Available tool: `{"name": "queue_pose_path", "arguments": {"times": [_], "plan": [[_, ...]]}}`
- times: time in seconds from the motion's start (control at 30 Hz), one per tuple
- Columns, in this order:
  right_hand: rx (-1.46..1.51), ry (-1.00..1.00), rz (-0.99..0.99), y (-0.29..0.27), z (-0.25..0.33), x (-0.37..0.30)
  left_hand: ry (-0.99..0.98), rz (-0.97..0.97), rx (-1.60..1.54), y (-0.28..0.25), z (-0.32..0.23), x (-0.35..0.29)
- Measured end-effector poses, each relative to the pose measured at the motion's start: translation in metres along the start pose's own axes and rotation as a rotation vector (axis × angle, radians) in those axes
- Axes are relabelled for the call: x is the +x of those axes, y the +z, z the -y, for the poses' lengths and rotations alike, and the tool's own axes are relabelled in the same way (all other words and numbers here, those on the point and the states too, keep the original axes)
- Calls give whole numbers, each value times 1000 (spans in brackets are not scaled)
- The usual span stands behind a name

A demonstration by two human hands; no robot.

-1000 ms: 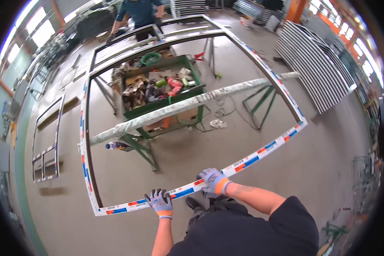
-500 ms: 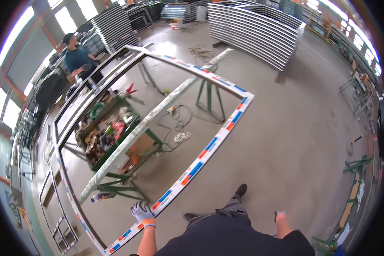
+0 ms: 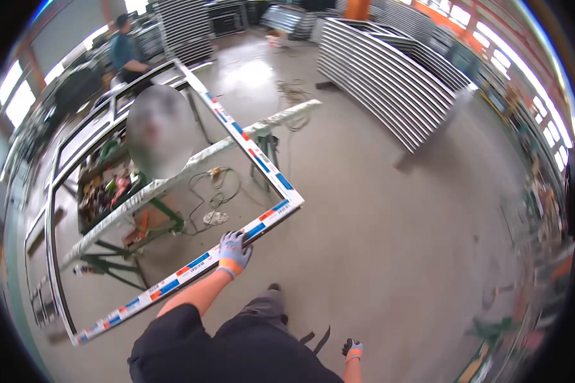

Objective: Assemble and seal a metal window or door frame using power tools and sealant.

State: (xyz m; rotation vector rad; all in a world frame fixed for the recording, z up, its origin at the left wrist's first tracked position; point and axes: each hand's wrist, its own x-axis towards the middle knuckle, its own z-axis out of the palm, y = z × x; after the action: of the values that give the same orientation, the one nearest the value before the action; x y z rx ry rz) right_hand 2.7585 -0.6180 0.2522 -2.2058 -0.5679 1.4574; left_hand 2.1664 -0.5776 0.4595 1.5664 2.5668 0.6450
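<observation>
A large rectangular metal frame (image 3: 201, 263), its near rail covered in white, blue and orange-red film, lies tilted across a sawhorse beam (image 3: 140, 196) wrapped in pale, mottled material. My left hand (image 3: 234, 252), in a grey and orange glove, is closed over the near rail, not far from its right corner. What the fingers do under the rail is hidden. Low on the right, my right hand (image 3: 352, 348) hangs beside my body, away from the frame. It wears a matching glove with dark fingertips; its fingers are curled in and nothing shows in them.
Green trestle legs (image 3: 118, 258) stand under the beam, near a bin of mixed scraps (image 3: 105, 185). Loose cable (image 3: 217, 191) lies on the floor. A person (image 3: 126, 51) stands beyond the frame. Stacked metal frames (image 3: 393, 83) sit at the back; a blurred oval covers part of the view.
My view has swung to the right, so the frame and stack appear shifted. My left hand now grips nearer the frame's right corner. My right hand still hangs low at my side.
</observation>
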Motion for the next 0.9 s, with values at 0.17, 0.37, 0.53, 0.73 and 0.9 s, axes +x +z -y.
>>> {"name": "queue_pose_path", "arguments": {"times": [0.17,0.37,0.53,0.73,0.9], "plan": [[-17,-191,159,38,150,83,-178,-242,9,64,-31,140],[-168,-61,156,10,268,168,-280,-488,80,100,-52,294],[-144,157,152,-34,340,223,-274,-336,73,151,-82,415],[-56,164,190,42,483,322,-385,-161,112,188,-116,514],[-62,175,260,100,619,416,-671,90,161,242,-110,548]]}}
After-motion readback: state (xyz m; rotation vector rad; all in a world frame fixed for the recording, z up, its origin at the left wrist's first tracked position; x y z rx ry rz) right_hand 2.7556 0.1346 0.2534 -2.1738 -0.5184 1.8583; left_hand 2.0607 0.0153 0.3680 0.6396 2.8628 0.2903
